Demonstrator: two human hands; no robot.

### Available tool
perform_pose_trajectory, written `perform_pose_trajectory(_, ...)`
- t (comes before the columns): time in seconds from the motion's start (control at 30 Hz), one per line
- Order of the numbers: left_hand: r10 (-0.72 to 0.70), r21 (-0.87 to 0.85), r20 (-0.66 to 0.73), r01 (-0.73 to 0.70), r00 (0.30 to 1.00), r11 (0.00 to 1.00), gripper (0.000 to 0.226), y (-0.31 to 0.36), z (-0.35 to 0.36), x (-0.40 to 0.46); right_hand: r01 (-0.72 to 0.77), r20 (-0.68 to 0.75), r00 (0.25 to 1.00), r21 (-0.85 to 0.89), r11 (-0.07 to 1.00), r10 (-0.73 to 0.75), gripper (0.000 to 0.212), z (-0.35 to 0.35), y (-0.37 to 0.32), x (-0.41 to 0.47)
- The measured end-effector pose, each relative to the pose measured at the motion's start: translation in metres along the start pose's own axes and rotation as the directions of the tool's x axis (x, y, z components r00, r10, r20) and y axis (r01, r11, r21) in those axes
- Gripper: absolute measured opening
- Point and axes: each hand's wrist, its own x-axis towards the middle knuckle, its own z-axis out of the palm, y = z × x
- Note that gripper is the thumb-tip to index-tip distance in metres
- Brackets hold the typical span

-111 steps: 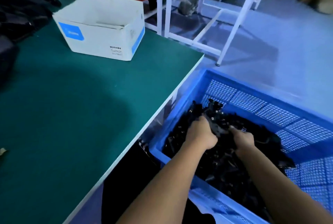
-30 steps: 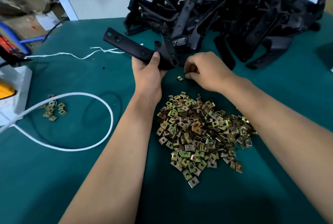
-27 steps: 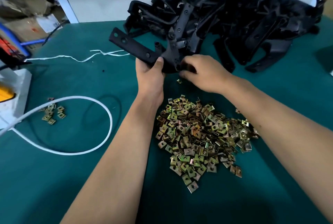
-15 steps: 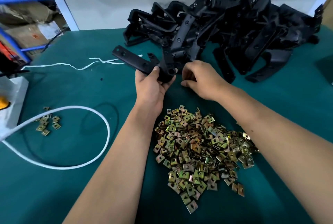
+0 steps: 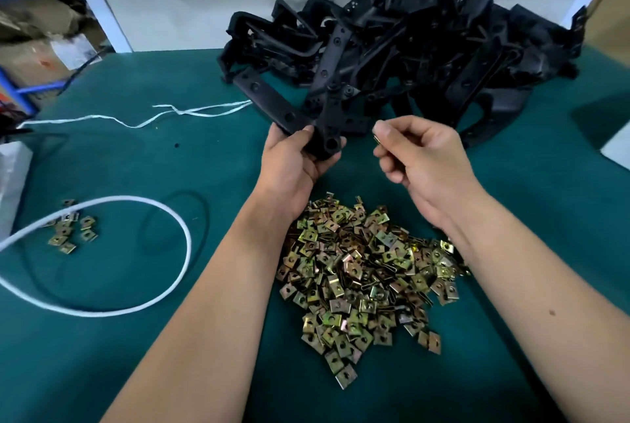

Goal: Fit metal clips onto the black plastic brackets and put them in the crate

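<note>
Two bare hands work above a green, matte table. The left hand grips one black bracket at its near end, thumb on top and fingers curled beneath; the part is flat, matte plastic, a long strip with round holes along it, joined near the palm to a second arm that rises away from the person, so the piece forms a rough V. Its long strip runs from the palm up and to the left, the far end pointing toward the table's back left. The right hand, just right of the left and apart from it, pinches one small clip between thumb and forefinger, the other fingers curled in; only a thin brassy edge of the clip shows, close to the bracket's near end but not touching it. Beyond both hands lies one heap of brackets, too tangled to count, all black with angular and curved arms, stacked against a white wall. Below the wrists and between the forearms sits one large pile of clips, far too many to count: small, squarish, folded sheet metal with a hole in each, shiny yellow-gold with greenish tints. Well left of the left forearm is a small cluster of clips, roughly ten. One white cord loops around near that cluster, and one thin white string trails left of the bracket.
</note>
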Motion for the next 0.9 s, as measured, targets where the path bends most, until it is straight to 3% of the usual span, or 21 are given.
perform_pose_trajectory(0.23, -0.002, 0.105, -0.025, 0.004, 1.0, 0.994, 0.012, -0.011, 0.007, -0.007, 0.054, 0.059, 0.996, 0.11, 0.992, -0.061, 0.014, 0.0, 0.011, -0.012)
perform_pose_trajectory(0.47, -0.061, 0.042, 0.042, 0.059, 0.997, 0.997, 0.023, -0.007, 0.005, -0.01, 0.144, 0.015, 0.99, 0.009, 0.99, -0.144, 0.013, 0.003, 0.016, -0.011)
perform_pose_trajectory(0.57, -0.086, 0.088, 0.106, 0.077, 0.991, 0.993, 0.038, -0.007, 0.006, -0.013, 0.165, -0.026, 0.986, -0.019, 0.986, -0.166, 0.014, 0.005, 0.018, -0.01)
perform_pose_trajectory(0.9, -0.063, 0.125, 0.163, 0.043, 0.985, 0.991, 0.054, -0.011, 0.005, -0.013, 0.155, -0.105, 0.983, 0.019, 0.988, -0.152, 0.01, 0.005, 0.016, -0.012)
